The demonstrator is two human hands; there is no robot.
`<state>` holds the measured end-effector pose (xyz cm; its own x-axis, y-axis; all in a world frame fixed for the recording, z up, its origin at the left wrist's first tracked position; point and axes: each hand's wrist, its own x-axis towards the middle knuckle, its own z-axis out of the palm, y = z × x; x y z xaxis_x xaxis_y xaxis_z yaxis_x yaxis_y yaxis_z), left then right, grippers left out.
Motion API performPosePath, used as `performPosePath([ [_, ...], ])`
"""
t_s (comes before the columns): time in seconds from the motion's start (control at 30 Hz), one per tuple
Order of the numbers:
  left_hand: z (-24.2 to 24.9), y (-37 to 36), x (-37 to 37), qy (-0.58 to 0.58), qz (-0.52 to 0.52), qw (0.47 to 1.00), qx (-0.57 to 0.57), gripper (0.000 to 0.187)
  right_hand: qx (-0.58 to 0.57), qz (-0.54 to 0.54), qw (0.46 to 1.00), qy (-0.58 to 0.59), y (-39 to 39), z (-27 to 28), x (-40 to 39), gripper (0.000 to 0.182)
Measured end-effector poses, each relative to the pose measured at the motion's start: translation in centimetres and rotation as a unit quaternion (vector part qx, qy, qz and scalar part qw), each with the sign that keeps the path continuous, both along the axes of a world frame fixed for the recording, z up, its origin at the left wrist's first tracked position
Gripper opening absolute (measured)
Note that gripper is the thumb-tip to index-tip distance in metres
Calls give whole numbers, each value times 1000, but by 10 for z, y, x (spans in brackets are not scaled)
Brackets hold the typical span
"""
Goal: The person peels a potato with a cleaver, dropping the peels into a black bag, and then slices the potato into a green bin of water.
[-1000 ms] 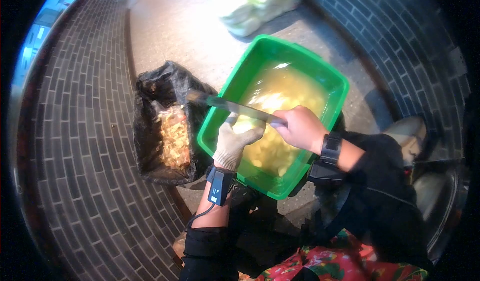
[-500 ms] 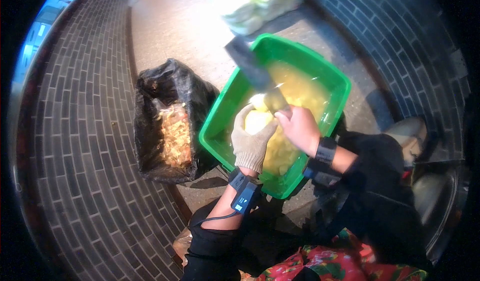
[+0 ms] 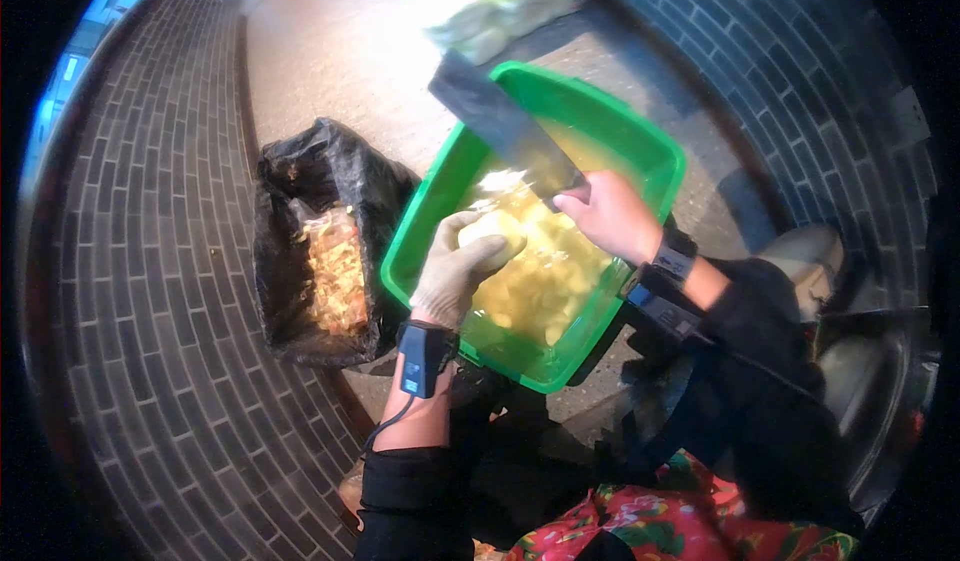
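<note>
My left hand (image 3: 445, 276), in a pale knitted glove, is closed around a peeled potato (image 3: 493, 235) above the left side of a green basin (image 3: 400, 257). My bare right hand (image 3: 617, 219) grips a cleaver (image 3: 500, 123), its broad dark blade slanting up and left across the basin's far part. Blade and potato are apart. Below both hands, many pale yellow potato pieces (image 3: 545, 286) lie in cloudy water. The cleaver's handle is mostly hidden by my right fingers.
Left of the basin stands a container lined with a black plastic bag (image 3: 275, 286), holding peelings (image 3: 337, 276). A bag of pale green vegetables (image 3: 500, 11), blurred, lies beyond the basin. Brick-patterned surfaces (image 3: 150, 261) flank both sides. A shoe (image 3: 805, 261) is at right.
My left hand has moved left and down with the potato, away from the blade. My right hand has shifted slightly right and up. The cleaver and potato are now separated.
</note>
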<state>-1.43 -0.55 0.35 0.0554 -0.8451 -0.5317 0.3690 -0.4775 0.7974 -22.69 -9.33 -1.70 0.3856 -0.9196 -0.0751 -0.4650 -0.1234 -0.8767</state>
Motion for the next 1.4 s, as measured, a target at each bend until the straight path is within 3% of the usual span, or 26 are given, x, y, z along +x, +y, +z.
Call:
performPosePath([
  [0.07, -3, 1, 10, 91, 0, 996, -12, 55, -11, 24, 1000, -2, 0, 14, -3, 26],
  [0.17, 6, -1, 15, 140, -11, 989, -48, 58, 25, 74, 997, -18, 4, 31, -4, 27],
  [0.27, 3, -2, 18, 196, 25, 980, -36, 53, -15, 105, 994, -29, 9, 35, -2, 24],
  [0.3, 4, -1, 17, 196, 26, 980, -36, 53, -27, 128, 991, -15, 10, 36, -2, 23],
  [0.37, 5, 1, 11, 21, -12, 998, -50, 62, -56, 143, 988, -16, 12, 30, -1, 20],
  [0.4, 4, 1, 10, 22, -12, 998, -50, 62, -69, 150, 986, 15, 15, 34, 1, 19],
  [0.47, 1, 1, 11, -104, -55, 991, -70, 63, -76, 169, 980, 69, 21, 40, 5, 17],
  [0.7, -13, 6, 8, 86, -14, 994, -71, 55, -67, 126, 989, 31, 32, 38, 17, 18],
  [0.83, -12, 6, -11, 59, 27, 995, -76, 49, -85, 82, 993, 25, 42, 28, 24, 17],
  [0.9, -5, 6, -28, 68, 95, 989, -92, 46, -99, -3, 995, 7, 49, 26, 32, 17],
  [1.03, -9, 4, -27, 63, 133, 987, -67, 53, -40, 4, 999, 5, 40, 18, 31, 18],
  [1.17, -6, 6, -28, -9, 87, 996, -33, 61, -11, 2, 999, 33, 33, 15, 24, 22],
  [1.4, -4, 8, -27, 6, -8, 1000, 1, 64, -36, 26, 990, 135, 19, 2, 14, 21],
])
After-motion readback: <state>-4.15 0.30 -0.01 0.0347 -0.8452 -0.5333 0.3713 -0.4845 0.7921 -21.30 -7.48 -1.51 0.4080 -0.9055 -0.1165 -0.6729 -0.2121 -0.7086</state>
